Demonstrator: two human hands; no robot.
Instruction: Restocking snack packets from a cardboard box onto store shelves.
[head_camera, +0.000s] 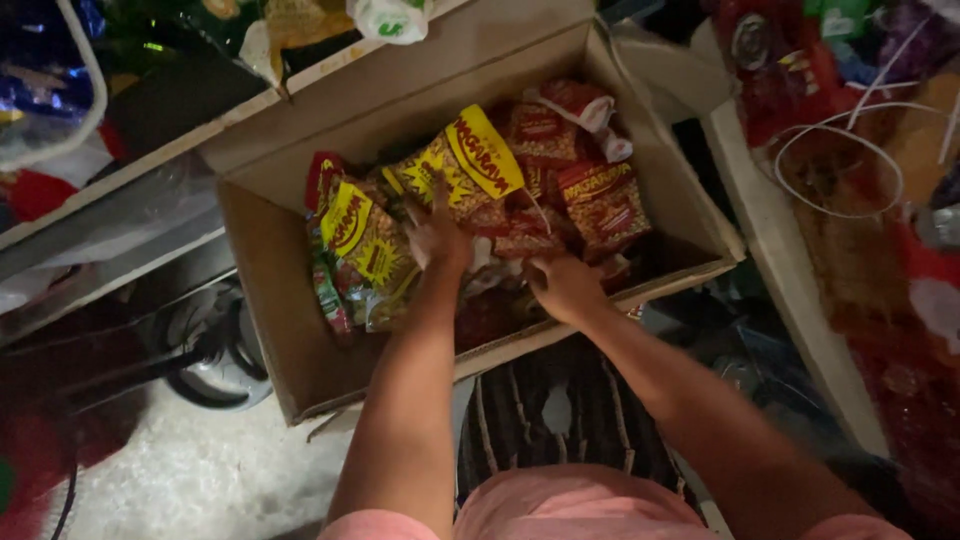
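Both arms reach down; left hand (437, 235) and right hand (563, 288) seemingly touch snack packets (480, 190).

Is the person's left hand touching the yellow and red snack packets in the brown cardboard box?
Touching. The head view shows the left hand pressed flat on the yellow and red snack packets in the cardboard box, with no gap visible.
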